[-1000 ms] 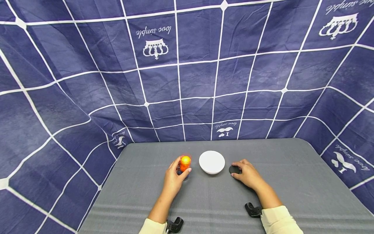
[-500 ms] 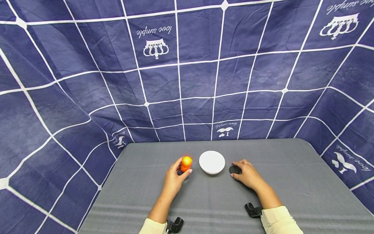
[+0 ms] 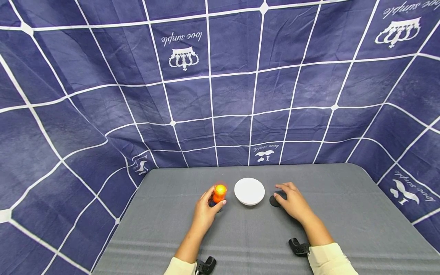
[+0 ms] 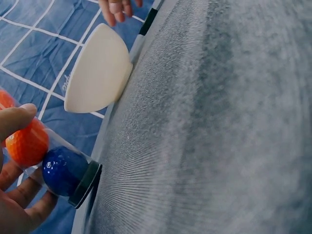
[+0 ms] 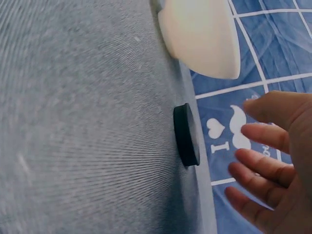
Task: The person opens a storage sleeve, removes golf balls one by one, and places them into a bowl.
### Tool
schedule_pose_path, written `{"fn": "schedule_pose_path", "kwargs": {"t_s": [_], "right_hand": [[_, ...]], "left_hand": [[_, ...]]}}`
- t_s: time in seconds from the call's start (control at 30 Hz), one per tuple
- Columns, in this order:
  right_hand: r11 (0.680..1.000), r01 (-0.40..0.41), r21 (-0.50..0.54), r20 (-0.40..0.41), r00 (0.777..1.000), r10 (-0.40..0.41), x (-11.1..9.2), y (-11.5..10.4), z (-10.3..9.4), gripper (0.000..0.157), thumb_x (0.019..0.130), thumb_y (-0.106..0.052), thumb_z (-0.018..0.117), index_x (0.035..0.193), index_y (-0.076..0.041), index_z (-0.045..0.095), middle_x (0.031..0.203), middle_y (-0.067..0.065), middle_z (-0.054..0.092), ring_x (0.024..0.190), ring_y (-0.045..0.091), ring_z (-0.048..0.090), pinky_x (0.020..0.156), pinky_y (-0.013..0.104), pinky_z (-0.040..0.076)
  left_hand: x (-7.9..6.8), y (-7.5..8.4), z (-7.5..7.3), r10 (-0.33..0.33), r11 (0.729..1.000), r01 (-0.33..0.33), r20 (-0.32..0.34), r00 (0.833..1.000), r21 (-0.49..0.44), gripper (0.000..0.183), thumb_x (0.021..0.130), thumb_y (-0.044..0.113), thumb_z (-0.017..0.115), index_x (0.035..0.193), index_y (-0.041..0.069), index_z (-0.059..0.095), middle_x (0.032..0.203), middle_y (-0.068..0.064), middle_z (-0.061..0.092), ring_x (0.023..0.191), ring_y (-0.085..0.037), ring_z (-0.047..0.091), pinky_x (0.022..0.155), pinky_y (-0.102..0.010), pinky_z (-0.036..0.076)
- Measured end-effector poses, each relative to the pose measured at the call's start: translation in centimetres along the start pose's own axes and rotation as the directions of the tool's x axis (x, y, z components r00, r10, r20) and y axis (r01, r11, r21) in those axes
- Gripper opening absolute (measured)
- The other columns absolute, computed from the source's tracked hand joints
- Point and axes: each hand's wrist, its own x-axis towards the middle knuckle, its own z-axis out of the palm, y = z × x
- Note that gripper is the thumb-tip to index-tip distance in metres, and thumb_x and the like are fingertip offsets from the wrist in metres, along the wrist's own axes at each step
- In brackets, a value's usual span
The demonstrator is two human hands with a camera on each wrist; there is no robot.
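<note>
We seem to be in a screened-off recording booth. White-gridded blue cloth (image 3: pixel 233 95) hangs behind the table (image 3: pixel 249 240) and along both sides of it, creased and rippling like a curtain. We see its print upside down: crowns (image 3: pixel 183 59), moustaches (image 3: pixel 264 153) and the words "love simple" (image 3: pixel 181 38), a homely pattern like that of household fabric. The table is plain grey, with shallow ridges across its near part. A black mount (image 3: pixel 207 265) at each wrist suits a recording setup. Whether a home, an office or a lab lies beyond the cloth, we cannot tell.
</note>
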Motion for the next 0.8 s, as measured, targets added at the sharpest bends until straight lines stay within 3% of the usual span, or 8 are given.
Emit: {"fn": "schedule_pose_path", "kwargs": {"t_s": [0.23,0.4,0.8], "right_hand": [[1.0,0.006,0.03,-0.043,0.999,-0.005,0.1,-0.4,-0.6,0.034,0.094,-0.016,0.069,0.126,-0.004,0.068,0.125,0.018,0.061,0.122,0.04,0.058,0.103,0.059,0.045],[0.998,0.044,0.046,-0.072,0.997,-0.041,0.0,-1.0,-0.8,0.032,0.094,-0.015,0.069,0.125,-0.006,0.069,0.124,0.015,0.062,0.118,0.037,0.061,0.1,0.057,0.047],[0.978,0.162,0.132,-0.121,0.982,-0.146,0.0,-3.4,-0.9,0.029,0.093,-0.01,0.07,0.122,-0.008,0.07,0.116,0.009,0.066,0.101,0.027,0.068,0.088,0.047,0.057]], "left_hand": [[-0.1,0.4,-0.1,0.05,0.997,-0.05,-0.013,0.999,0.05,0.061,0.077,0.017,0.087,0.133,0.01,0.065,0.116,-0.011,0.072,0.103,-0.025,0.069,0.09,-0.039,0.055],[-0.1,0.7,-0.3,0.077,0.995,-0.076,-0.022,0.997,0.071,0.06,0.076,0.018,0.088,0.132,0.01,0.066,0.11,-0.009,0.071,0.092,-0.022,0.066,0.083,-0.035,0.053],[-0.2,1.8,-0.6,0.171,0.978,-0.167,-0.025,0.985,0.123,0.056,0.074,0.017,0.09,0.125,0.017,0.069,0.111,-0.006,0.069,0.102,-0.023,0.068,0.093,-0.043,0.054]]}}
